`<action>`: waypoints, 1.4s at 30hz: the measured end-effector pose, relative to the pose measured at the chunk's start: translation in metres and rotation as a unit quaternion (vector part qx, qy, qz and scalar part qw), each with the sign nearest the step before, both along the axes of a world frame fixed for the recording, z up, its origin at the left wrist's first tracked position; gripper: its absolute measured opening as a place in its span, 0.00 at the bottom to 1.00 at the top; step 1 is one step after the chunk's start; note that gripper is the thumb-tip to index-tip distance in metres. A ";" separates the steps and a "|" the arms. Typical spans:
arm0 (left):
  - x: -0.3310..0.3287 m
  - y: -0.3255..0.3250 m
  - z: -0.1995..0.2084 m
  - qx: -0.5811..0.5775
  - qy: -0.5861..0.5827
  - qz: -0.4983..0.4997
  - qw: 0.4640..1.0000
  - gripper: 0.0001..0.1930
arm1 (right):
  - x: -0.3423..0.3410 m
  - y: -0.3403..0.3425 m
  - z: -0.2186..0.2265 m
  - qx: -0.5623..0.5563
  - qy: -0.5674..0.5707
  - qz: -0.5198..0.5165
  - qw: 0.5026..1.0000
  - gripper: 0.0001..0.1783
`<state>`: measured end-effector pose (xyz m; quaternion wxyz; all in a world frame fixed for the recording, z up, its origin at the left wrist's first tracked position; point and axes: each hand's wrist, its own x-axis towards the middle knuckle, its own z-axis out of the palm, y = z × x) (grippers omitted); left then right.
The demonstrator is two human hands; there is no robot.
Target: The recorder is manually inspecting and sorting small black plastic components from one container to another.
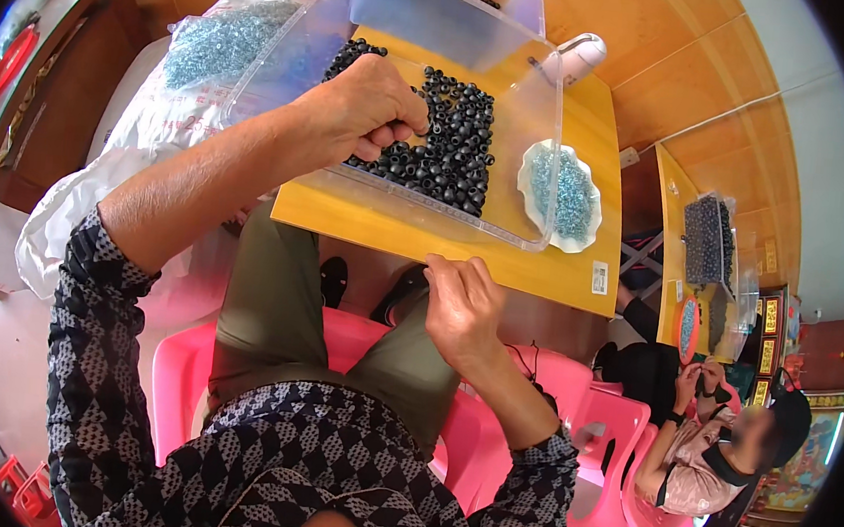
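Head view: left grip [383, 112], fingers curled, is over the black beads [463, 157] inside the clear plastic bin [559, 125] on the table [395, 227]; right grip [463, 312], fingers bent, is at the near edge. Closure and contents: cannot tell. For clean pickup, pinch lightly.

We're seeing a black-and-grey top [347, 428], its diamond shapes repeating in a checkered pattern all across the front. The sleeves [96, 376] are carrying that same pattern and ending around elbow length, their edges looking slightly ruffled. Lower down, we're spotting plain olive-green trousers [273, 301], and dark shoes [334, 281] are peeking out beyond.
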<state>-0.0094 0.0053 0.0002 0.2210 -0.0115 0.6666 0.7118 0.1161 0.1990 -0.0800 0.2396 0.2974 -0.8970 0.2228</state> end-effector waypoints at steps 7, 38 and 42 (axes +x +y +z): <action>-0.005 -0.006 -0.007 0.004 -0.003 -0.010 1.000 0.11 | -0.014 0.003 0.071 -0.055 0.195 -0.002 0.979 0.10; 0.123 0.002 -0.029 0.245 -0.162 -0.066 0.954 0.15 | 0.016 0.012 0.072 -0.422 -0.304 0.026 0.854 0.06; 0.127 0.010 -0.031 0.230 -0.137 -0.065 0.961 0.13 | 0.024 0.010 0.064 -0.414 -0.302 0.023 0.858 0.06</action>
